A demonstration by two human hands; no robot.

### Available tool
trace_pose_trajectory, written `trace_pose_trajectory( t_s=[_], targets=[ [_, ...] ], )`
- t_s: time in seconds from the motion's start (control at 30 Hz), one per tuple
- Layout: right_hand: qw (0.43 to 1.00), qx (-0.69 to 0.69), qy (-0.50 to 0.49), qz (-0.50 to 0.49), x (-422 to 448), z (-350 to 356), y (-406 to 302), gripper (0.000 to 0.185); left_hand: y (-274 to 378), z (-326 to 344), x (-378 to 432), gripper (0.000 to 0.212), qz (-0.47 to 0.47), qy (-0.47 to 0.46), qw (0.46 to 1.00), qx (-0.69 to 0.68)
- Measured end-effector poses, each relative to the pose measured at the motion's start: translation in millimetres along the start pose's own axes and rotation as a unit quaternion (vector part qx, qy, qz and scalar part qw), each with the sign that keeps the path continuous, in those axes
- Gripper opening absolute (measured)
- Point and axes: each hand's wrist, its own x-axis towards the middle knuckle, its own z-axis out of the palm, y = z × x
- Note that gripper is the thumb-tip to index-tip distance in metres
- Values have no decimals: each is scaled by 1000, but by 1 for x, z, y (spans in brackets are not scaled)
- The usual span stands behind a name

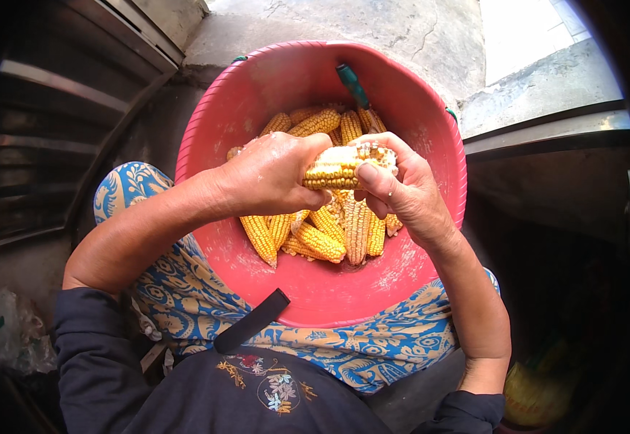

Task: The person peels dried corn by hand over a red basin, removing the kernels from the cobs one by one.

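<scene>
Between my two hands, above a large red plastic tub (304, 295), is a partly shelled corn cob (336, 168). Yellow kernel rows remain along its near side, while its upper side and right end look stripped and pale. My left hand (277, 173) grips the cob's left end from above. Around the right end curl the fingers of my right hand (396, 184), with the thumb pressed on the kernels. Below, several whole yellow corn ears (320, 241) lie in the tub among loose kernels. A tool with a green handle (352, 84) leans against the tub's far wall.
The tub sits against my lap, which is covered in blue patterned cloth (184, 293). A black strap (252, 320) juts over the lap. A dark slatted metal door (59, 108) stands at left, a concrete floor (336, 21) lies beyond, and plastic bags (19, 331) lie lower left.
</scene>
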Motion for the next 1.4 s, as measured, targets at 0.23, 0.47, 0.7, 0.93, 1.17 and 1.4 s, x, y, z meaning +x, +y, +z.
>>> trace_pose_trajectory(
  t_s=[0.23, 0.47, 0.7, 0.93, 1.17, 1.4],
  targets=[
    [998, 26, -61, -6, -4, -5, -5, 40, -6, 0, 0, 41, 1, -92, 971, -223],
    [997, 35, -64, -40, -3, 1, -5, 58, -3, -5, -1, 36, 16, -40, 995, -88],
    [999, 3, -46, 23, -4, -1, -10, 56, -1, -8, -1, 33, 23, -1, 999, 35],
    [999, 7, -27, 27, -2, 0, -3, 37, -2, -4, -1, 35, 42, 21, 995, 86],
    [996, 47, -64, 42, -2, -3, -6, 37, -4, -8, -1, 35, 16, -16, 999, 46],
    [992, 96, -75, -21, -2, 0, -1, 71, -3, -11, -1, 34, 26, 5, 998, 64]
  ],
)
